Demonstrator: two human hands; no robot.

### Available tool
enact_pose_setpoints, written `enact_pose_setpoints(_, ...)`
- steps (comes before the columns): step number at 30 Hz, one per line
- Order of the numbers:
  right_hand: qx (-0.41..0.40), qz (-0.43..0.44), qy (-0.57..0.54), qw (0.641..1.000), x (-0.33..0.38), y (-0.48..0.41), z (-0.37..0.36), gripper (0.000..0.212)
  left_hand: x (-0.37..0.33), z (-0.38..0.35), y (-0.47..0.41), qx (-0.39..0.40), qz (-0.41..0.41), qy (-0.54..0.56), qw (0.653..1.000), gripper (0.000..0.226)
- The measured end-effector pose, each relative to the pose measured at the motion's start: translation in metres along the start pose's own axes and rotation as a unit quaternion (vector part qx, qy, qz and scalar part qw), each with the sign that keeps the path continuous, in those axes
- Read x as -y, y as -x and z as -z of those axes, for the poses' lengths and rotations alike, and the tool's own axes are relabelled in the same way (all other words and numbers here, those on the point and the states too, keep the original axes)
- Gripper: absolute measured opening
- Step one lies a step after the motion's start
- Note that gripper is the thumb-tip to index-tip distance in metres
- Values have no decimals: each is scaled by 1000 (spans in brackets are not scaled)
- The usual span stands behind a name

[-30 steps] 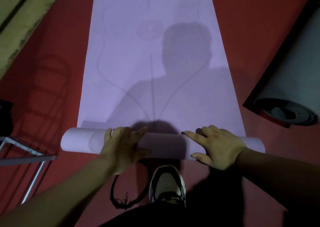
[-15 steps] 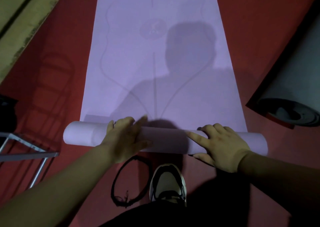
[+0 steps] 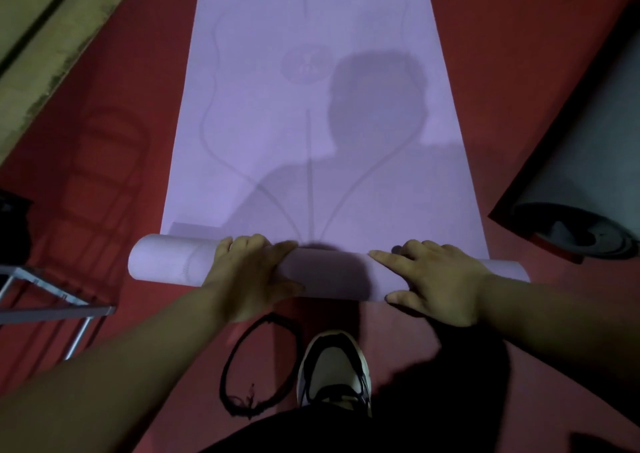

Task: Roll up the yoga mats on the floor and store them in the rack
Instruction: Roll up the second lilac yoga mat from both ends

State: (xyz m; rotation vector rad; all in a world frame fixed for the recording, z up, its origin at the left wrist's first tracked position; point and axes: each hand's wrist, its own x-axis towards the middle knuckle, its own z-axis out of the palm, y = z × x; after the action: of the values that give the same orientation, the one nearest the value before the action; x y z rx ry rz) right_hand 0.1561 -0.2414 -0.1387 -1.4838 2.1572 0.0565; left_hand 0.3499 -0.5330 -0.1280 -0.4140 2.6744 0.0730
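The purple mat [image 3: 311, 123] lies on the red floor [image 3: 485, 54] with only its near end wound up. The roll [image 3: 332, 272] lies crosswise, its long axis running left to right in front of the person, and the flat length stretches straight away from the roll on its far side. Both hands sit on top of the roll, about equally near it. The left hand [image 3: 249, 276] is left of the roll's middle, fingers curled over the top onto the far side and thumb along the near face, so it grips the roll. The right hand [image 3: 440, 279] is right of the middle, fingers fairly straight and pressing flat. The roll's left end juts past the flat sheet's edge, so the winding looks slightly skewed. Judged from this, most of the rolling remains, and the next push goes forward, square to the roll's axis. On the roll's near side are a shoe [image 3: 332, 369] and a black strap loop [image 3: 259, 366]. A grey mat [image 3: 581, 210], partly rolled, lies well off the roll's right end, and a metal frame [image 3: 52, 300] off its left end.
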Motion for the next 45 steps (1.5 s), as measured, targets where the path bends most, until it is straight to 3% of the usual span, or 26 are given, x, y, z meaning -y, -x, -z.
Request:
enact_pose_setpoints(3, -66, -9, 46, 997, 17, 9, -12, 76, 5, 3, -7, 21, -6, -1, 1000, 92)
enact_pose_setpoints(8, -79, -31, 62, 994, 17, 1, -21, 71, 4, 2, -7, 33, 0, 15, 999, 93)
enact_pose_setpoints(13, 9, -22, 31, 999, 7, -6, 0, 79, 10, 20, -28, 116, 19, 69, 991, 91)
enact_pose_setpoints(15, 46, -22, 2, 999, 2, -14, 9, 86, 8, 21, -25, 72, 17, 88, 993, 88)
enact_pose_setpoints(17, 66, -20, -25, 997, -3, -18, 16, 87, 1, 10, -10, -35, -7, 60, 998, 83)
enact_pose_setpoints(19, 71, -11, -19, 997, -4, -18, 15, 87, -8, -11, 7, -123, -37, 7, 992, 81)
enact_pose_setpoints(21, 64, -11, 3, 998, -1, -14, 11, 86, -11, -21, 10, -163, -41, -3, 986, 81)
enact_pose_setpoints(27, 102, -49, -61, 992, -6, -25, 27, 80, -6, 1, -12, -58, 0, 13, 998, 83)
enact_pose_setpoints(31, 7, -88, 19, 996, 17, -7, 15, 79, 2, 15, -30, 14, -2, 23, 1000, 88)
enact_pose_setpoints(34, -40, -110, 55, 992, 24, -6, -2, 75, 4, 16, -35, 31, -3, 27, 999, 89)
enact_pose_setpoints(39, -5, -88, 54, 995, 13, -16, 11, 77, 6, 20, -41, 47, -2, 22, 999, 92)
enact_pose_setpoints(42, 5, -92, 50, 994, 12, -17, 15, 83, 3, 20, -37, 16, 5, 24, 1000, 90)
enact_pose_setpoints(45, 14, -87, 41, 995, 10, -21, 19, 86, -8, 0, -14, -102, 15, -2, 995, 83)
